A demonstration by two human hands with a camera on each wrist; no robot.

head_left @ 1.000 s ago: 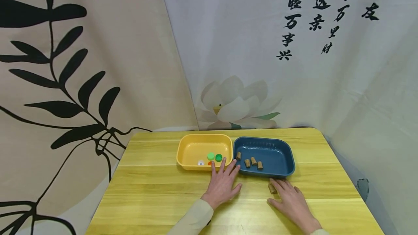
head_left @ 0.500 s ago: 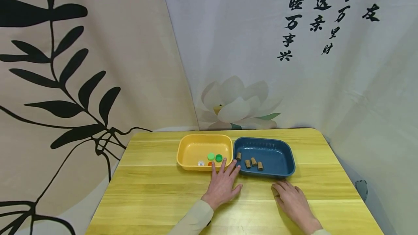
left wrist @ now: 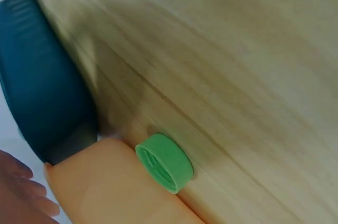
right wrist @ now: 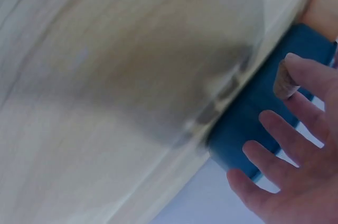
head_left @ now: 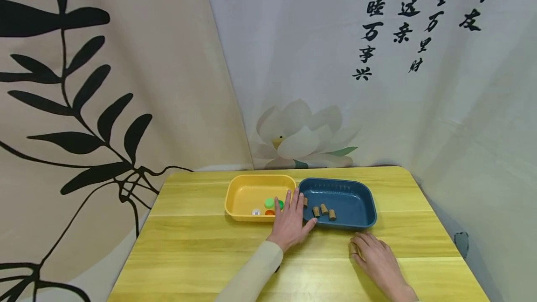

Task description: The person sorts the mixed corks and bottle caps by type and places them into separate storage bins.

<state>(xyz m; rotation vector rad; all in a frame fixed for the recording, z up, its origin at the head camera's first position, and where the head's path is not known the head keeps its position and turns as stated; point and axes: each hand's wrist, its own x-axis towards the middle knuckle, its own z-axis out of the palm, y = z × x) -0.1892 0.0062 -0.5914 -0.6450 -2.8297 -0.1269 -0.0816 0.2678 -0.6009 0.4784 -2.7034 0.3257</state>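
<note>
My right hand (head_left: 379, 260) is over the table in front of the blue tray (head_left: 356, 202). In the right wrist view its thumb and index finger pinch a small brown cork (right wrist: 284, 82), while the other fingers spread apart. My left hand (head_left: 289, 223) reaches forward with straight fingers over the near edges of the two trays where they meet. Against the near wall of the yellow tray (head_left: 247, 190), a light green bottle cap (left wrist: 171, 163) lies on the tabletop in the left wrist view. The head view does not show that cap.
Several corks (head_left: 332, 215) lie in the blue tray. Inside the yellow tray are a light green cap (head_left: 269, 203), a darker green cap (head_left: 281, 204), a white piece (head_left: 256, 211) and an orange piece (head_left: 270, 212). A printed curtain (head_left: 176, 83) hangs behind the wooden table (head_left: 189, 255).
My right thumb and fingers have come together on the cork, which stood beside them one second ago. My left hand has shifted slightly forward and right.
</note>
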